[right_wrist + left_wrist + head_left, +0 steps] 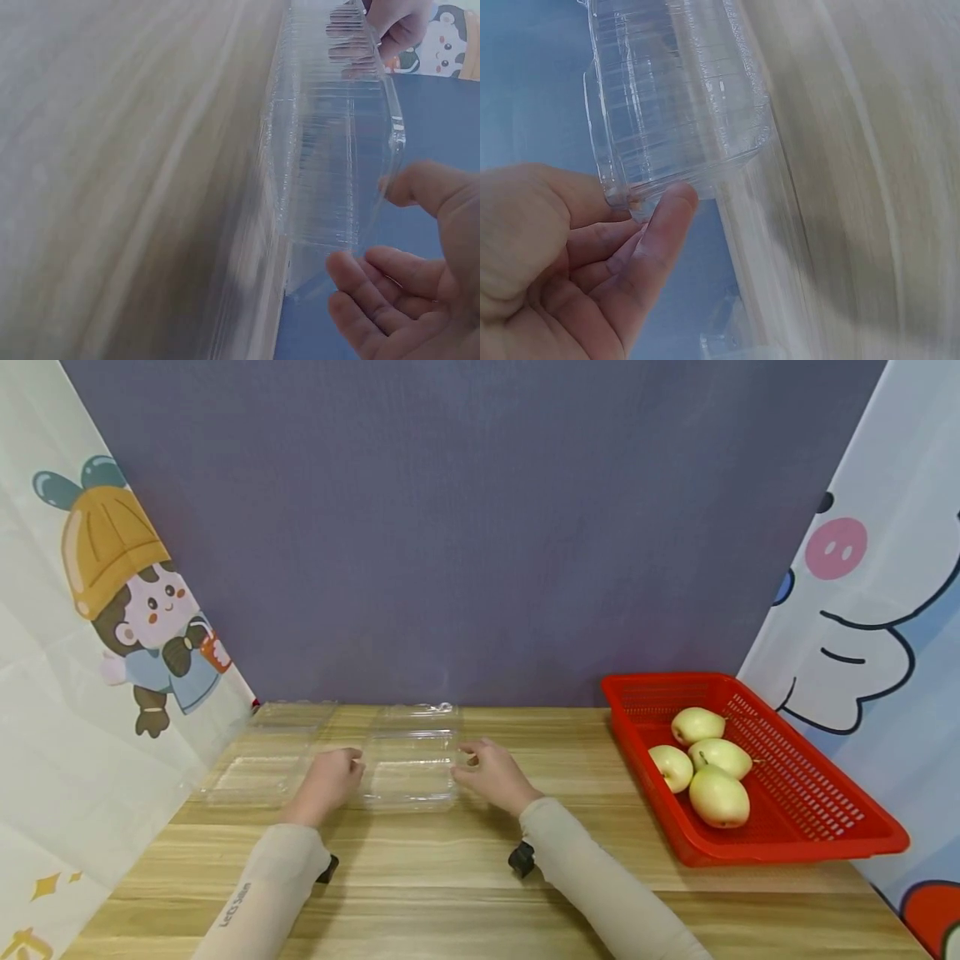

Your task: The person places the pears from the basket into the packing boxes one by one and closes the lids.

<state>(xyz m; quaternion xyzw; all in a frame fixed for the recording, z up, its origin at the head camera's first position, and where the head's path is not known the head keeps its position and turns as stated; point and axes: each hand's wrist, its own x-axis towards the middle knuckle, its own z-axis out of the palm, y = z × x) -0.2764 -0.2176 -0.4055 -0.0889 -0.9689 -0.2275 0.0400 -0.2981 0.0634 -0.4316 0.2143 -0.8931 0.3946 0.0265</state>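
Observation:
A clear plastic clamshell container (412,781) lies opened out on the wooden table, its lid half toward the back wall. My left hand (335,779) is at its left side. In the left wrist view, the thumb and forefinger of that hand (592,262) pinch the container's rim (682,169) at a corner. On the opposite side is my right hand (497,775). The right wrist view has one fingertip of this hand (420,277) touching the rim, while the other fingers lie loosely bent beside the container's end (330,187), with a gap between.
Left of my left hand lies a second opened clear container (251,777). A red plastic basket (810,847) stands on the right of the table (420,893), holding several pale yellow-green pears (718,796). Behind the table rises a grey-blue wall covering (480,527).

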